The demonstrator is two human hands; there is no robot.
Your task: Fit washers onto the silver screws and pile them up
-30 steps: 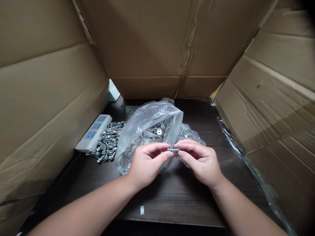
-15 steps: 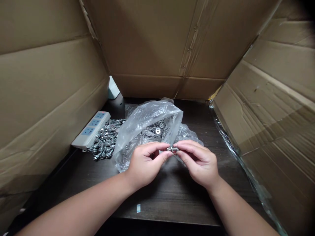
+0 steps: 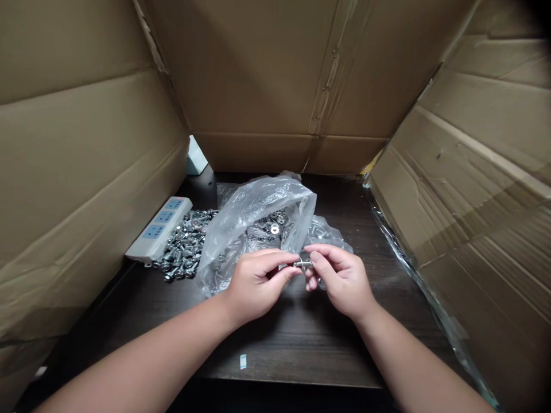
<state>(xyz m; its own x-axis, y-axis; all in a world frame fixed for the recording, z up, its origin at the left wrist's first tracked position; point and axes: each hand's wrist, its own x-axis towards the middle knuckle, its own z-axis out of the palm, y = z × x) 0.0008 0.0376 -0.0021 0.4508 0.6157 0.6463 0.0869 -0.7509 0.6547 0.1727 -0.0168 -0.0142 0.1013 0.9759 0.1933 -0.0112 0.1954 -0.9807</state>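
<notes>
A small metal bolt [image 3: 304, 264] lies level between my two hands, above the table. My left hand [image 3: 260, 282] pinches its left end between thumb and fingertips. At the other end, the thumb and fingers of my right hand [image 3: 342, 281] close on the bolt; what sits under the fingertips is partly hidden. Just behind the hands, a clear plastic bag [image 3: 228, 223] gapes open, with loose washers [image 3: 274, 229] inside it. A second clear bag [image 3: 325, 229], holding metal parts, is behind my right hand.
Left of the open bag is a heap of bolts [image 3: 185, 246] against a white power strip [image 3: 146, 245]. Cardboard walls [image 3: 258, 74] surround the dark table [image 3: 293, 355]. A small white-blue scrap [image 3: 243, 361] lies near the front edge; a pale block [image 3: 197, 156] stands at the back left.
My right thumb has moved up over the bolt's right end, and the lower fingers now curl beneath. My left hand keeps its pinch almost unmoved. The view has shifted slightly.
</notes>
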